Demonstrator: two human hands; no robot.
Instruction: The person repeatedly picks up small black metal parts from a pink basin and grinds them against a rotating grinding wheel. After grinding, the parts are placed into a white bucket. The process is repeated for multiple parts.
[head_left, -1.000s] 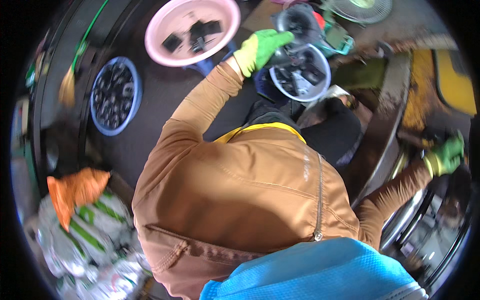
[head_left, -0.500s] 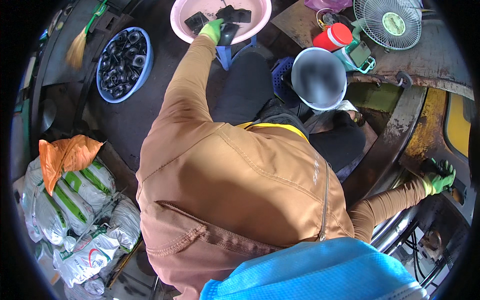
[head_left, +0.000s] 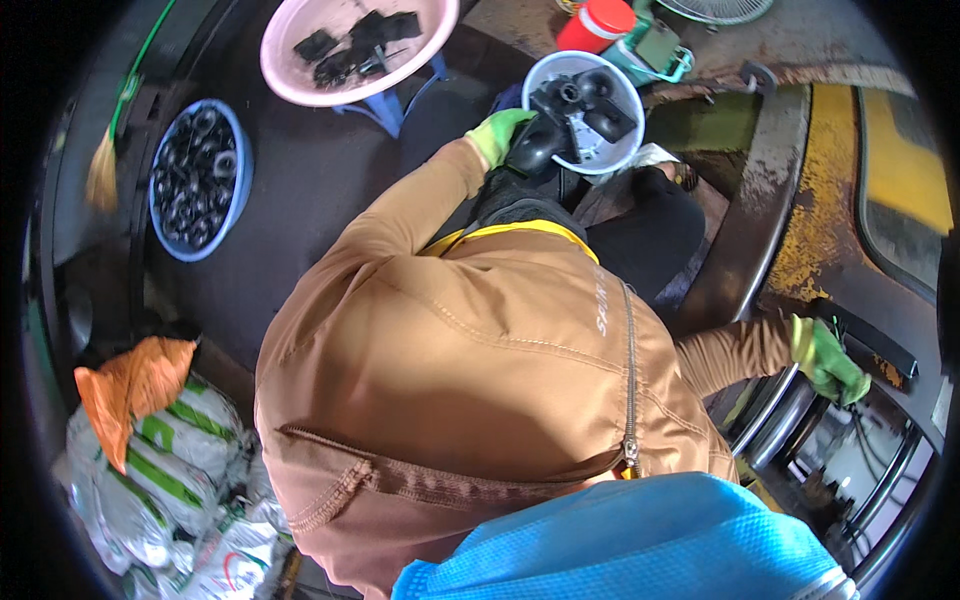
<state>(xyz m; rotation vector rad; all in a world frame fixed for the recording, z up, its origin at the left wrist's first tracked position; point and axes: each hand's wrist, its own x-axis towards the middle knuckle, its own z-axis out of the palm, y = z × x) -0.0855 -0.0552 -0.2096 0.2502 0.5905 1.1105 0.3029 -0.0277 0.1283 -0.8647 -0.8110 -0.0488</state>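
Observation:
My left hand (head_left: 498, 138), in a light green glove, is closed on a glossy black rounded plastic part (head_left: 540, 147) at the near left rim of a white bucket (head_left: 633, 140). Inside the bucket lie several more black parts (head_left: 606, 118), some tubular. Out to the right, my right hand (head_left: 833, 366), gloved in green, is beside a dark bar (head_left: 880, 352) on the yellow machine. Its fingers are bent and pressed together, and whatever they hold is hidden. A pink basin (head_left: 285, 75) with black flat pieces (head_left: 368, 45) stands on a blue stool (head_left: 378, 112).
At the left stands a blue basin (head_left: 240, 200) full of black parts, near a broom (head_left: 103, 170). White-and-green sacks (head_left: 165, 470) and an orange bag (head_left: 135, 385) lie lower left. A red-lidded jug (head_left: 600, 25) and a fan (head_left: 718, 8) are at the back. The worn yellow machine (head_left: 825, 200) borders the right.
My left hand has moved from the pink basin to the bucket with a black part. Black parts now show inside the bucket. My right hand has shifted lower along the machine. The view has shifted.

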